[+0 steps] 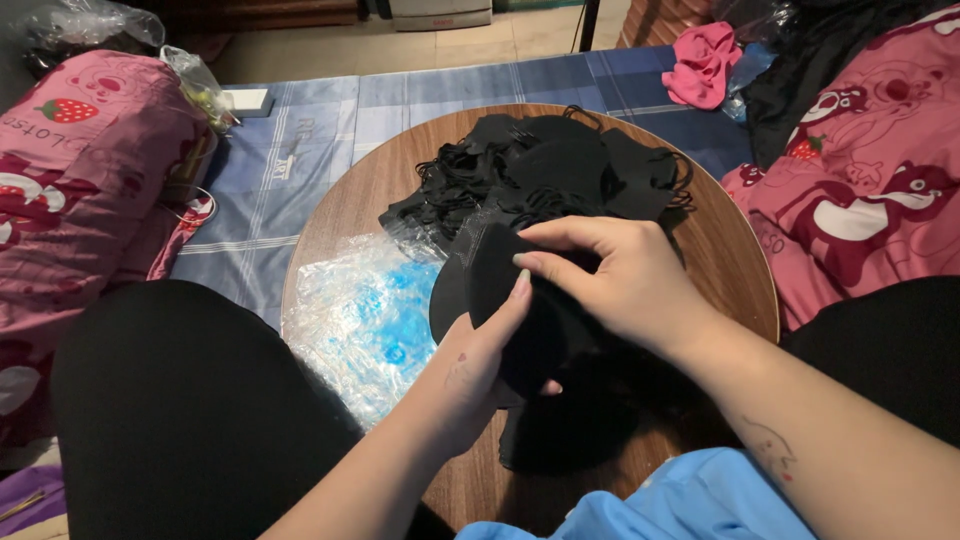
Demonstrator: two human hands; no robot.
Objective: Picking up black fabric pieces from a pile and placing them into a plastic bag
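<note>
Both hands grip one black face mask [510,290] over the round wooden table's [735,270] near edge: left hand [480,365] curled under it, right hand [620,280] pinching its top. Mask pile [560,170] sits toward the far edge, clear plastic bags [365,315] at the left edge.

On the round table [720,250] we see a mask pile [560,170] at the back. A plastic bag [360,320] lies on its left part. Bedding bundles [80,180] flank the table.
</note>
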